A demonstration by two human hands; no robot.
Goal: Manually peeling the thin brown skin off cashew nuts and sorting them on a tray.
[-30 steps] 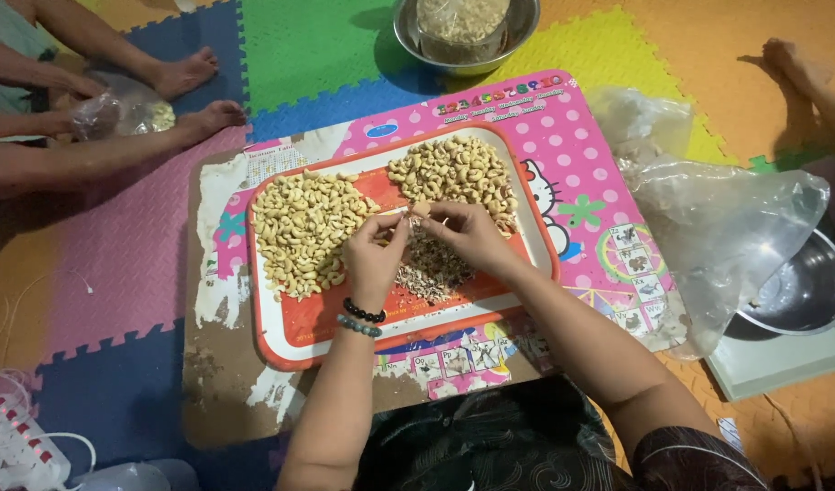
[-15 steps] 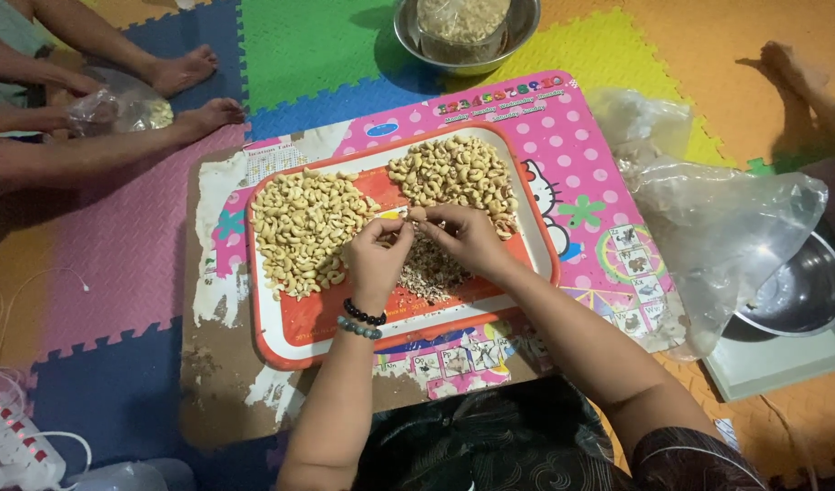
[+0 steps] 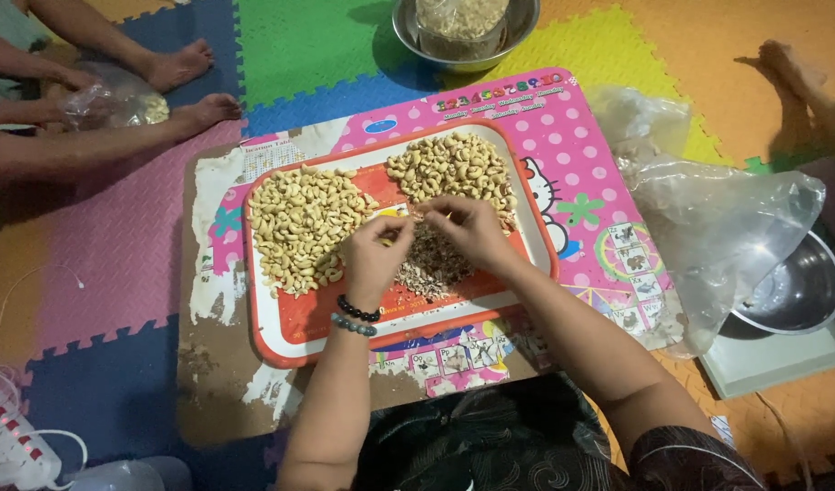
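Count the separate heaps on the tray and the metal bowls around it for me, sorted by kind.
Pale peeled cashew heaps: 1
Darker cashew heaps: 1
Husk scrap heaps: 1
Metal bowls: 2
Total: 5

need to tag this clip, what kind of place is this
Most likely a home floor used for hand-sorting cashews: bright foam puzzle mats, a tray of cashew piles on a child's pink board, people sitting barefoot around it.
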